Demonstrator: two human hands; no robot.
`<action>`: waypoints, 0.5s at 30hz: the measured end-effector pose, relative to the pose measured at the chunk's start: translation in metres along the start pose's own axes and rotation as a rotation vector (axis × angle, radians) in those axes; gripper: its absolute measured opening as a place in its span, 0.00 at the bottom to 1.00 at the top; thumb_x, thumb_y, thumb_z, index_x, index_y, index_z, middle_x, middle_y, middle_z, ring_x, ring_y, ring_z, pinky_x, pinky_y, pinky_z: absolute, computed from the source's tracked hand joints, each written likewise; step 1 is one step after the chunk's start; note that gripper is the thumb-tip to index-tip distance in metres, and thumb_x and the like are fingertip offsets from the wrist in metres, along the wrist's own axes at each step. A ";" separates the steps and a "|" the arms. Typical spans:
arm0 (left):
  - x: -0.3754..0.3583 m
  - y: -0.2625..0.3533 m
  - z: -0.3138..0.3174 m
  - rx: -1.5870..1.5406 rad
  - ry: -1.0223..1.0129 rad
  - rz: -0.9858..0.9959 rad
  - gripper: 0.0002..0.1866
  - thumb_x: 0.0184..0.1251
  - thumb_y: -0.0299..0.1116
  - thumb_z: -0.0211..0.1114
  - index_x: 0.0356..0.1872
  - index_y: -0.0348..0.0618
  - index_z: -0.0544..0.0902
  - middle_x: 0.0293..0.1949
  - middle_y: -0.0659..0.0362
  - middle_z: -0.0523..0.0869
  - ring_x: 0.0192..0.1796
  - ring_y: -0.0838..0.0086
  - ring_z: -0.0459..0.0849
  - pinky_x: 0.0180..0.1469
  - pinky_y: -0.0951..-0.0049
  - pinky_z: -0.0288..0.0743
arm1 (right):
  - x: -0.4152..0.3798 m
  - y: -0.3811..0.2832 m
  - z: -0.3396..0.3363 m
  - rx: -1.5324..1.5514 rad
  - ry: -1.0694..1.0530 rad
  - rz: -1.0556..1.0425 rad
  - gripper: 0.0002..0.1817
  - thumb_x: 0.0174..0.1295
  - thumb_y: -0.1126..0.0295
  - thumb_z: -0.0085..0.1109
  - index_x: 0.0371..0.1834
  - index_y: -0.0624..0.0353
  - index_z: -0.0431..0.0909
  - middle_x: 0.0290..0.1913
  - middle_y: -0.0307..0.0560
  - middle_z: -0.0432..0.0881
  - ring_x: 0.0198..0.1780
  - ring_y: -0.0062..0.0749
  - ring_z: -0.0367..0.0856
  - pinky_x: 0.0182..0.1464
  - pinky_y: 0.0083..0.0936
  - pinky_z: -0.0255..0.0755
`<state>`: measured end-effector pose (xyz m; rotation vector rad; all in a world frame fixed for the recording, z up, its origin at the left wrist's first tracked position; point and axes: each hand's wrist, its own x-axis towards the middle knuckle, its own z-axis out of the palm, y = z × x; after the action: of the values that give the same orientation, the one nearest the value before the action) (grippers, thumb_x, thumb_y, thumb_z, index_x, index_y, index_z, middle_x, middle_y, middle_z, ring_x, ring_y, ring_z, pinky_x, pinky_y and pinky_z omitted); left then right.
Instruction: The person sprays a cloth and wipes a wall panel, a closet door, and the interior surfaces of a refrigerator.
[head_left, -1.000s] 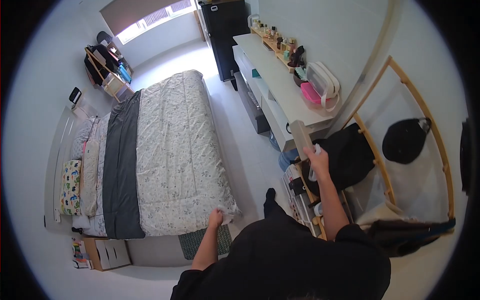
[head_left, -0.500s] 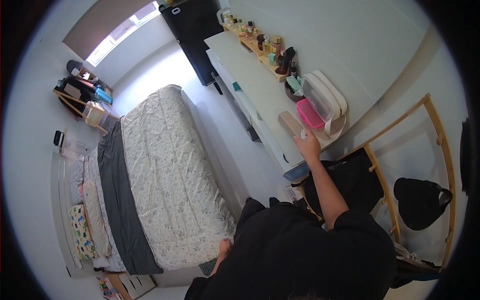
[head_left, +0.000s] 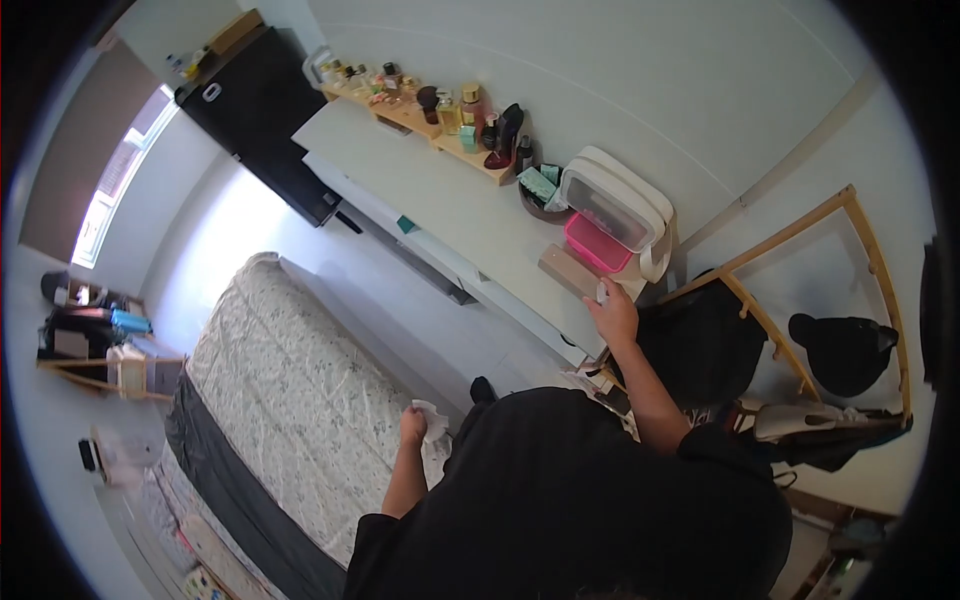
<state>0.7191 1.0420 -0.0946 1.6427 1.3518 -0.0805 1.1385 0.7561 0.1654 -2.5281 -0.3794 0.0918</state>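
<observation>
My left hand (head_left: 412, 428) is closed around a crumpled white tissue or cloth (head_left: 433, 421), held out beside the edge of the bed (head_left: 300, 370). My right hand (head_left: 617, 318) reaches over the near end of the long white dresser (head_left: 400, 185). Its fingers are closed on a small white object (head_left: 602, 293), mostly hidden by the hand, so its kind cannot be made out. Just beyond the fingers lies a flat beige box (head_left: 567, 268). Next to that box stands an open white case with a clear panel (head_left: 612, 205), and a pink tray (head_left: 597, 243) in front of it.
Perfume bottles (head_left: 470, 105) line a wooden riser along the wall. A dark bowl (head_left: 540, 203) holds green packets. At right, a wooden rack (head_left: 800, 235) carries a black bag (head_left: 700, 340) and a black cap (head_left: 845, 355). A black fridge (head_left: 265, 120) stands at the far end.
My left hand has risen from near my side, and the white tissue or cloth now shows in it. My right hand stays by the beige box. The view has turned.
</observation>
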 end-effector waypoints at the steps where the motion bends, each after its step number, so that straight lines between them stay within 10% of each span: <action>1: 0.012 0.009 -0.008 -0.051 0.007 0.009 0.16 0.68 0.32 0.55 0.49 0.32 0.83 0.45 0.41 0.89 0.51 0.48 0.87 0.54 0.56 0.78 | -0.001 0.000 0.001 -0.009 0.011 0.024 0.32 0.54 0.60 0.74 0.62 0.59 0.77 0.55 0.55 0.84 0.57 0.50 0.83 0.58 0.38 0.76; 13: 0.113 0.044 -0.023 0.480 -0.427 0.200 0.19 0.68 0.36 0.54 0.50 0.34 0.85 0.50 0.39 0.87 0.57 0.46 0.85 0.59 0.54 0.77 | -0.051 0.000 -0.023 0.022 0.252 0.186 0.31 0.57 0.64 0.73 0.63 0.60 0.75 0.57 0.56 0.82 0.59 0.48 0.81 0.61 0.34 0.74; 15: 0.122 0.060 -0.019 0.552 -0.476 0.253 0.19 0.68 0.37 0.54 0.49 0.35 0.86 0.50 0.39 0.87 0.56 0.46 0.85 0.59 0.53 0.77 | -0.071 0.013 -0.024 0.102 0.369 0.215 0.24 0.61 0.65 0.70 0.60 0.58 0.77 0.51 0.49 0.85 0.48 0.39 0.86 0.49 0.30 0.79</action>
<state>0.8036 1.1483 -0.1186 2.0658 0.7833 -0.7004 1.0778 0.7121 0.1773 -2.4094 0.0426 -0.2634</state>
